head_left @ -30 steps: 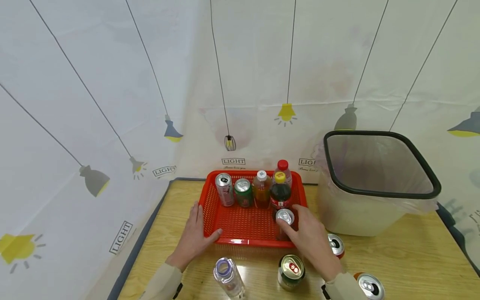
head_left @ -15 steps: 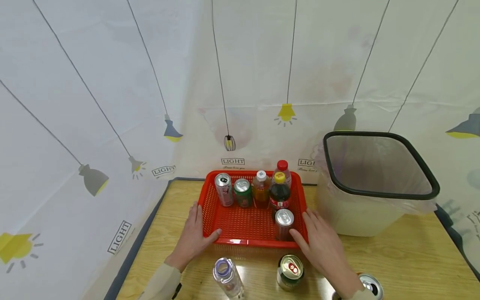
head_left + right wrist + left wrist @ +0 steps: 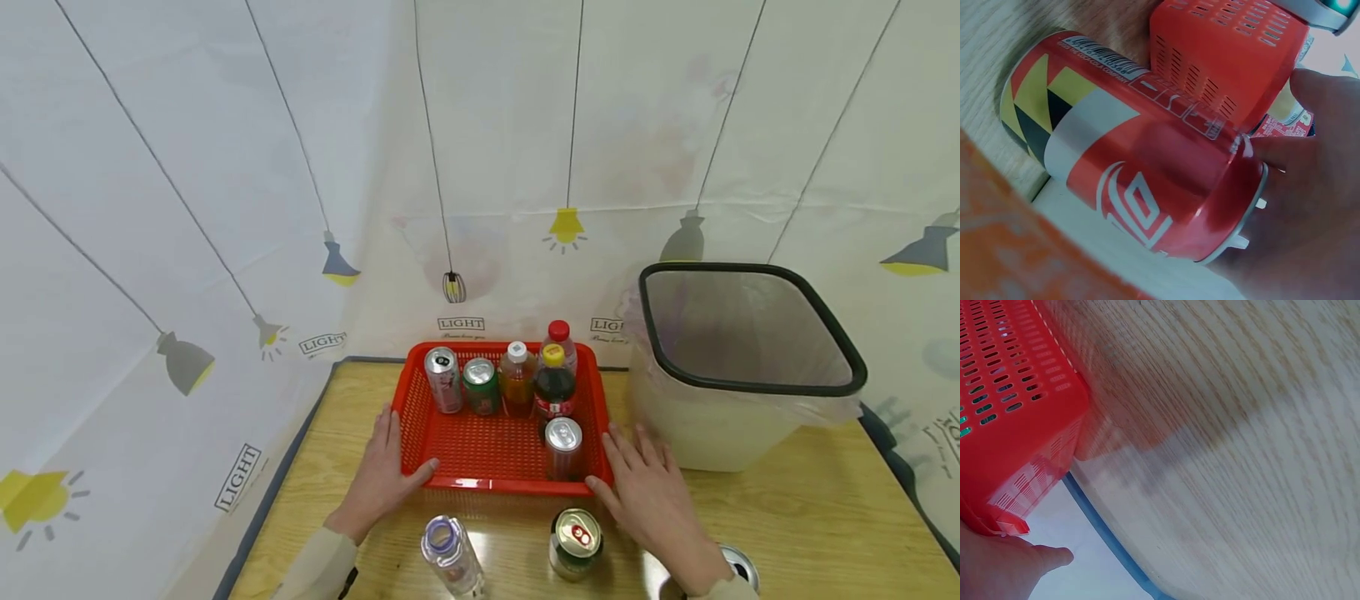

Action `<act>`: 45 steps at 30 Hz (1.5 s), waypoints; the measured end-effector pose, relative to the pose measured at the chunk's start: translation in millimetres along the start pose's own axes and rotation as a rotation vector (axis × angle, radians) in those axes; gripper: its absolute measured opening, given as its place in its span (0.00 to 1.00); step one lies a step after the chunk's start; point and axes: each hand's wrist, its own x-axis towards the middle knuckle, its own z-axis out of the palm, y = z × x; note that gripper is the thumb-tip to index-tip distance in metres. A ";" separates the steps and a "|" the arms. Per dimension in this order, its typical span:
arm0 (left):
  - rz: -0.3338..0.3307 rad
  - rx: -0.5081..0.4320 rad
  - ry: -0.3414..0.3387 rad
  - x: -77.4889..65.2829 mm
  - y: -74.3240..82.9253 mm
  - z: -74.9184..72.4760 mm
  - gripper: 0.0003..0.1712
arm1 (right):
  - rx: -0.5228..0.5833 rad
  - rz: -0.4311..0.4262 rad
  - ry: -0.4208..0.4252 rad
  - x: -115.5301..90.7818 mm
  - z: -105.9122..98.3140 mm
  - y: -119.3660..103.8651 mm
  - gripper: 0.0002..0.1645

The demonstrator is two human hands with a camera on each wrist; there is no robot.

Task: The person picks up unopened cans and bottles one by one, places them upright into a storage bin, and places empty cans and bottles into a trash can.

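Note:
A red plastic basket (image 3: 517,485) stands on the table. My left hand (image 3: 382,475) rests at its front left corner, fingers straight along the left side and thumb at the front rim. On the opposite corner lies my right hand (image 3: 648,496), fingers spread along the right side, thumb at the front rim. A silver-topped can (image 3: 562,450) stands in the basket's front right. Along the back are a pink-silver can (image 3: 444,383), a green can (image 3: 482,390), an amber drink bottle (image 3: 517,383), a yellow-capped cola bottle (image 3: 554,387) and a red-capped bottle (image 3: 559,333).
In front of the basket stand a clear bottle (image 3: 453,558) and a gold-topped can (image 3: 576,546). A red can (image 3: 1141,144) fills the right wrist view; beside it is a blurred orange surface (image 3: 1016,250). A lined bin (image 3: 697,433) stands right, with a patterned wall covering (image 3: 510,167) behind.
My right hand has let go of the silver-topped can in the basket and moved right to the basket's right side. My left hand stays at its corner.

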 end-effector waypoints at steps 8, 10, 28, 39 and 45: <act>-0.019 -0.021 -0.014 0.6 -3.8 -3.0 0.65 | 0.010 -0.027 -0.038 1.6 2.3 1.2 0.41; -0.026 -0.021 -0.021 0.9 -5.3 -3.8 0.65 | 0.019 -0.028 -0.046 2.5 2.9 1.7 0.42; 0.052 -0.196 0.100 -11.5 41.5 -67.0 0.56 | 0.036 -0.004 -0.044 -0.1 7.7 4.3 0.42; 0.274 -0.309 0.143 -30.1 96.1 -84.2 0.53 | 0.043 -0.016 -0.033 -0.6 9.5 4.3 0.42; 0.355 -0.299 0.059 -35.3 133.3 -83.4 0.54 | 0.058 -0.008 -0.029 -1.9 10.1 5.1 0.42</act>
